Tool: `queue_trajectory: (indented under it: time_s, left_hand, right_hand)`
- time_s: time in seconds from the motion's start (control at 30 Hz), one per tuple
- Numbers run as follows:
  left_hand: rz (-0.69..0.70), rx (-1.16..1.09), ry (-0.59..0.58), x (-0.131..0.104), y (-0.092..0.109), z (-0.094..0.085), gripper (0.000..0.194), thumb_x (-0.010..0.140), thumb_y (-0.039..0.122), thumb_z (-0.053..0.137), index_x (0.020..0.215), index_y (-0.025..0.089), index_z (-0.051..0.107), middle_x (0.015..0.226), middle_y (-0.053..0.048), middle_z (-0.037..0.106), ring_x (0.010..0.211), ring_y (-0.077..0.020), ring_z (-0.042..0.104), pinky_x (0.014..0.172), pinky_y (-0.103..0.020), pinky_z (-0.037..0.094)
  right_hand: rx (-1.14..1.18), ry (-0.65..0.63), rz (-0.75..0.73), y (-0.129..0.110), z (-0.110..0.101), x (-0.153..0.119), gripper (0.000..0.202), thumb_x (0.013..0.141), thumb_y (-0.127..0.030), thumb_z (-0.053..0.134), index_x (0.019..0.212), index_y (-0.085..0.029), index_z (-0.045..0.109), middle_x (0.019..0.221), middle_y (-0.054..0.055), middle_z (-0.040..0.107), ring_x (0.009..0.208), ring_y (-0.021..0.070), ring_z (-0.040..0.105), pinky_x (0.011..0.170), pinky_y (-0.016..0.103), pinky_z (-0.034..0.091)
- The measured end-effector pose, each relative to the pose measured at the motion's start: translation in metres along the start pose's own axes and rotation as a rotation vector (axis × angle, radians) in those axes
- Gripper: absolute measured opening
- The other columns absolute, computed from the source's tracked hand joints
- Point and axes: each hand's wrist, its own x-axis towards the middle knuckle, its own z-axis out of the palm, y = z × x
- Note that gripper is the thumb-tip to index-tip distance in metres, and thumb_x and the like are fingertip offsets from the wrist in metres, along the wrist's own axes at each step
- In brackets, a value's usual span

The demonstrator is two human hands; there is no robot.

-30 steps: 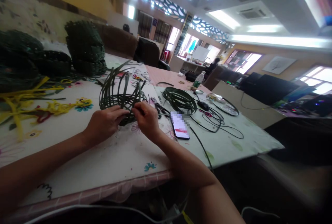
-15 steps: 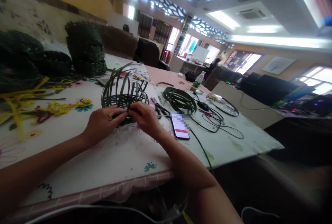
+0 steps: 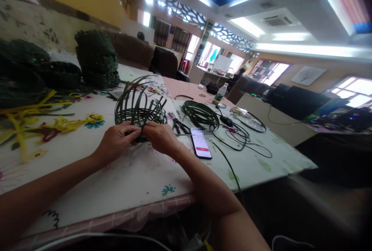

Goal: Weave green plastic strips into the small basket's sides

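A partly woven basket point(image 3: 138, 107) of dark green strips sits on the table, its loose strip ends standing up and curving inward. At its near side, my left hand point(image 3: 120, 139) pinches the weave with thumb and fingers closed. Close beside it, my right hand point(image 3: 159, 136) is also closed on the near side, fingertips almost meeting the left ones. The fingers cover the spot between them. From under my right hand a thin strip runs right toward the phone point(image 3: 201, 143), whose screen is lit. Black-handled pliers point(image 3: 178, 123) lie just right of the basket.
A coil of green strip point(image 3: 200, 115) lies behind the phone, with a computer mouse point(image 3: 227, 120) and cables right of it. A plastic bottle point(image 3: 221, 92) stands farther back. Stacked dark green woven pieces point(image 3: 97, 59) and yellow strips point(image 3: 20, 127) occupy the left side.
The camera view has shifted slightly. Both hands stay at the basket's near side; my right hand has flattened a little, its knuckles lower. The loose strips at the top have shifted slightly.
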Motion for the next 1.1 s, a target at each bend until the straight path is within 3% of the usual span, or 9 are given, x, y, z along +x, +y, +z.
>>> queue_trajectory:
  time_s: [0.17,0.33,0.47,0.57,0.73,0.87,0.97,1.1]
  left_hand:
    - [-0.043,-0.022,0.015,0.0,0.006,-0.002,0.039,0.091,0.055,0.058,0.081,0.026,0.081,0.053,-0.001,0.064,0.081,-0.0247,0.068,0.075,-0.032,0.053]
    - [-0.059,0.028,0.075,0.002,0.012,0.001,0.036,0.088,0.053,0.059,0.085,0.026,0.082,0.063,-0.001,0.068,0.074,-0.0221,0.068,0.066,-0.03,0.048]
    - [-0.034,0.155,0.105,0.003,0.017,0.001,0.028,0.086,0.045,0.059,0.078,0.024,0.076,0.081,-0.002,0.076,0.073,-0.0199,0.067,0.065,-0.03,0.043]
    - [-0.065,0.196,0.096,0.004,0.021,-0.002,0.024,0.084,0.043,0.06,0.084,0.024,0.075,0.087,-0.003,0.077,0.077,-0.0213,0.069,0.066,-0.029,0.043]
    - [-0.091,0.144,-0.029,0.004,0.022,-0.008,0.03,0.089,0.047,0.055,0.077,0.023,0.067,0.07,0.002,0.07,0.056,-0.0156,0.061,0.06,-0.028,0.041]
    - [-0.063,0.079,-0.021,0.005,0.018,-0.008,0.035,0.083,0.058,0.066,0.081,0.024,0.071,0.076,0.0,0.072,0.064,-0.0171,0.063,0.06,-0.027,0.041]
    - [-0.043,0.097,0.038,0.007,0.015,-0.009,0.035,0.08,0.058,0.068,0.079,0.023,0.072,0.079,-0.001,0.073,0.069,-0.0183,0.063,0.062,-0.027,0.041]
    - [-0.079,0.093,0.071,0.01,0.013,-0.013,0.035,0.083,0.057,0.065,0.079,0.023,0.071,0.07,0.0,0.069,0.067,-0.0177,0.061,0.06,-0.027,0.038]
  right_hand:
    - [0.097,0.0,-0.021,0.003,-0.002,0.002,0.02,0.104,-0.014,0.053,0.094,-0.019,0.07,0.094,0.002,0.069,0.078,0.0126,0.063,0.062,0.025,0.038]
    - [0.244,0.003,-0.121,0.01,-0.01,0.002,0.018,0.103,-0.008,0.054,0.104,-0.015,0.07,0.114,0.008,0.07,0.098,0.0135,0.067,0.081,0.023,0.05]
    - [0.088,-0.086,-0.071,0.006,-0.01,0.0,0.026,0.095,0.002,0.05,0.102,-0.016,0.068,0.103,0.005,0.069,0.088,0.0148,0.063,0.07,0.025,0.044]
    - [0.012,-0.057,-0.061,0.003,-0.009,-0.003,0.029,0.096,0.001,0.049,0.107,-0.018,0.067,0.108,0.004,0.069,0.082,0.0137,0.061,0.062,0.027,0.034]
    - [-0.088,0.05,0.008,0.01,-0.011,-0.003,0.019,0.106,-0.019,0.051,0.102,-0.023,0.069,0.106,0.002,0.071,0.066,0.0099,0.052,0.056,0.03,0.019]
    - [-0.046,0.066,0.065,0.016,-0.006,-0.001,0.022,0.107,-0.035,0.058,0.093,-0.022,0.069,0.092,0.001,0.073,0.066,0.0099,0.056,0.056,0.028,0.022]
    - [0.063,0.22,0.019,0.017,-0.002,-0.003,0.02,0.106,-0.035,0.059,0.095,-0.022,0.07,0.103,0.002,0.077,0.08,0.0119,0.068,0.06,0.024,0.038]
    - [0.168,0.691,-0.033,0.014,-0.005,-0.01,0.019,0.106,-0.032,0.057,0.098,-0.022,0.07,0.117,0.009,0.078,0.1,0.018,0.073,0.084,0.03,0.055]
